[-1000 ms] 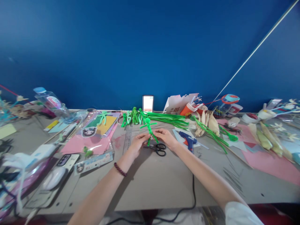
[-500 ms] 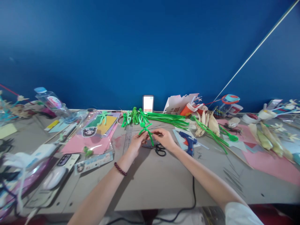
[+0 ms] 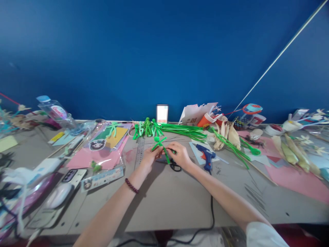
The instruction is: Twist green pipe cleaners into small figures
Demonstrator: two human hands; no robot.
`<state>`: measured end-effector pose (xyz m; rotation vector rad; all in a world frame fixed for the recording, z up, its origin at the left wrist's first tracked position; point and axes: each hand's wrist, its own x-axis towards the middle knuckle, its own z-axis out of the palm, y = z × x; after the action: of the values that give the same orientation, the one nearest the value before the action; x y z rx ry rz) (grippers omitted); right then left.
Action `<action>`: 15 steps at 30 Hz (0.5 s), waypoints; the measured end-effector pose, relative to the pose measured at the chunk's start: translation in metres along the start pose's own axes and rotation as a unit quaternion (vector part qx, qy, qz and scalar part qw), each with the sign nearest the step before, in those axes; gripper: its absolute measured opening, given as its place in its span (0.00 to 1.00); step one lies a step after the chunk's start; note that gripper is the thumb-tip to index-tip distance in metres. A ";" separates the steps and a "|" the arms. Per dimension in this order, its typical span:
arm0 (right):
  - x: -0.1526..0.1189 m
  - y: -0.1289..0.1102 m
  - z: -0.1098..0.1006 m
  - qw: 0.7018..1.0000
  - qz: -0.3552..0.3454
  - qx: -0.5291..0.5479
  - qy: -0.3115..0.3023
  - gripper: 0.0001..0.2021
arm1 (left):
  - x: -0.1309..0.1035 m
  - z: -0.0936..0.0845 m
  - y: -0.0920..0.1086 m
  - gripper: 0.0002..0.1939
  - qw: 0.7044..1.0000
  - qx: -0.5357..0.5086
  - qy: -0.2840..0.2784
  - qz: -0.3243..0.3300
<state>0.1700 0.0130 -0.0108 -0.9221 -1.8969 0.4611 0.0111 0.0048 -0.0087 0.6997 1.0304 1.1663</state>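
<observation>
A small bright green pipe-cleaner figure [image 3: 157,139], with a round head and thin limbs, is held up over the middle of the table. My left hand [image 3: 149,158] pinches its body from the left, fingers closed. From the right, my right hand [image 3: 181,155] has its fingertips closed at one of its limbs; a short green end shows beside those fingers. One leg hangs down between the hands. Partly covered by my right hand, black-handled scissors [image 3: 175,167] lie on the table. Behind, several similar green figures [image 3: 147,127] stand in a row.
A bundle of green pipe cleaners [image 3: 185,130] lies at the back. On the right are a blue glue gun [image 3: 209,156], dried husks [image 3: 234,137] and pink paper [image 3: 295,181]. A ruler [image 3: 140,151], bagged coloured paper [image 3: 102,144] and a phone [image 3: 51,212] under a mouse [image 3: 59,195] lie left.
My right hand has shifted slightly, its fingers curling in more and covering more of the scissors. The figure has tilted a little, its leg reaching lower. My left hand keeps its hold.
</observation>
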 end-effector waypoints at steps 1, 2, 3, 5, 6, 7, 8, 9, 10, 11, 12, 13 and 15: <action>-0.001 0.000 0.001 1.000 -0.005 -0.005 0.002 0.09 | 0.000 0.001 0.000 0.16 1.000 -0.003 0.000 0.001; -0.002 0.000 0.001 1.000 -0.009 -0.009 0.003 0.09 | 0.000 0.001 -0.001 0.16 1.000 -0.006 0.000 0.001; -0.002 0.000 0.002 1.000 -0.009 -0.011 0.005 0.10 | 0.000 0.002 -0.001 0.16 1.000 -0.010 0.000 0.002; -0.003 -0.001 0.003 1.000 -0.001 -0.009 0.012 0.10 | 0.000 0.002 -0.001 0.15 1.000 -0.021 0.000 0.001; -0.003 -0.001 0.004 1.000 0.006 -0.005 0.015 0.09 | 0.000 0.002 -0.002 0.15 1.000 -0.027 0.000 -0.001; -0.002 -0.001 0.004 1.000 0.014 0.000 0.016 0.09 | -0.001 0.002 -0.001 0.15 0.999 -0.034 0.000 -0.002; -0.002 -0.002 0.004 1.000 0.020 0.005 0.017 0.09 | -0.001 0.002 -0.001 0.15 0.999 -0.040 -0.002 -0.002; -0.002 -0.002 0.003 1.000 0.024 0.010 0.016 0.09 | -0.001 0.002 -0.001 0.15 0.999 -0.046 -0.005 -0.002; -0.001 -0.001 0.003 0.999 0.026 0.012 0.014 0.09 | -0.001 0.001 0.000 0.15 0.999 -0.050 -0.009 -0.002; -0.001 -0.001 0.002 0.999 0.026 0.013 0.013 0.09 | -0.002 0.001 0.001 0.15 0.999 -0.051 -0.016 -0.006; 0.000 0.000 0.001 1.000 0.026 0.012 0.012 0.09 | -0.002 0.000 0.002 0.15 0.999 -0.047 -0.026 -0.011; 0.000 0.000 0.000 1.000 0.026 0.010 0.011 0.09 | -0.003 -0.001 0.003 0.15 0.998 -0.037 -0.038 -0.016; 0.001 0.001 -0.001 1.000 0.026 0.001 0.006 0.09 | -0.003 -0.003 0.006 0.14 0.998 -0.003 -0.055 -0.019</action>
<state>0.1712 0.0140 -0.0101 -0.9725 -1.8642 0.4875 0.0062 0.0033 -0.0037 0.7287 0.9422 1.0860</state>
